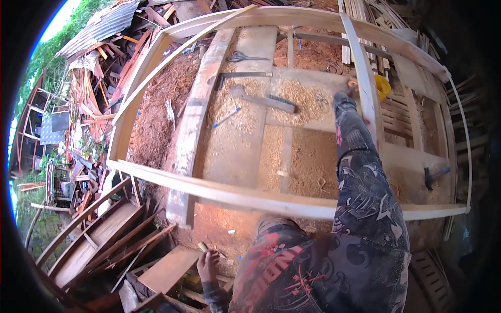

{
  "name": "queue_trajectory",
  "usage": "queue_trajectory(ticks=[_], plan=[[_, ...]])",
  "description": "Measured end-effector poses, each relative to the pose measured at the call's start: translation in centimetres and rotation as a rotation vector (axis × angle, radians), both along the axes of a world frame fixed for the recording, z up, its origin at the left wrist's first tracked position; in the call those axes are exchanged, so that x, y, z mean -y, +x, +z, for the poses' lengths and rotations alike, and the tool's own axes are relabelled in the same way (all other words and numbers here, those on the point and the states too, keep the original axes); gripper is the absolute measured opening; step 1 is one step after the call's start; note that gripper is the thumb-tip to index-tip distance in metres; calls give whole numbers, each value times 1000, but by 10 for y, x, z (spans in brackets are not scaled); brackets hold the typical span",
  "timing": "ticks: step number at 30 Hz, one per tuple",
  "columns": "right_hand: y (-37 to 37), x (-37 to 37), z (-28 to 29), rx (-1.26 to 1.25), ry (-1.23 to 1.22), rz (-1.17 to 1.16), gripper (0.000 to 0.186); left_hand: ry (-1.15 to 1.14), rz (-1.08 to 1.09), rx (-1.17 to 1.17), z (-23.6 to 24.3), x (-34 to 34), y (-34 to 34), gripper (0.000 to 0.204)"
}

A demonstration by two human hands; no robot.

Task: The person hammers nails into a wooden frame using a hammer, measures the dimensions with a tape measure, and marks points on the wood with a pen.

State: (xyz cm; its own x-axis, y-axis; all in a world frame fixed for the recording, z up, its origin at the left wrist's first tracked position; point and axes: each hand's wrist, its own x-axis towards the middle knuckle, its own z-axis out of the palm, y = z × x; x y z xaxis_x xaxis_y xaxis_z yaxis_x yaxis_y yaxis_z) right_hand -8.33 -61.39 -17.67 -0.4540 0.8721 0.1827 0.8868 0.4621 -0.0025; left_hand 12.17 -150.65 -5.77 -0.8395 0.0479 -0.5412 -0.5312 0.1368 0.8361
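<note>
My left hand (207, 265) is low at centre-left, fingers curled at a small pale piece (203, 246), apparently holding it, beside a brown board (169, 268). My patterned right sleeve stretches forward to my right hand (349, 91), small and partly hidden against a pale upright plank (361, 68); its finger shapes are unclear. A small orange item (353, 83) and a yellow object (382, 87) are close to it. A long pale timber frame (235, 193) surrounds sawdust-covered boards bearing a grey brush-like tool (279, 103), a blue stick (226, 117) and scissors-like tool (241, 56).
Scrap wood and a corrugated sheet (99, 34) are heaped at upper left. Curved wooden pieces (99, 235) lean at lower left. A hammer-like tool (436, 175) lies on the right-hand boards. Stacked battens (383, 21) stand behind the frame, with greenery at the far left.
</note>
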Motion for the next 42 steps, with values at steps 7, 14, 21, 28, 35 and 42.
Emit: queue_trajectory(ticks=[7,14,21,28,35,42], plan=[[40,-81,-58,-262,-189,-224,69,-38,-62,-32,92,-61,-83,24],[-42,-11,7,-291,-173,124,65,103,-200,-129,140,-155,-181,26],[-103,409,250,-580,-971,1757,30,903,110,347,136,-224,-235,60],[-172,463,104,-218,-561,1399,29,1023,303,231,100,-128,-180,61],[-198,455,44,-100,-84,1483,17,1177,496,139,108,-56,-128,68],[-181,527,149,-256,-407,1215,16,1057,790,20,81,20,-122,58]])
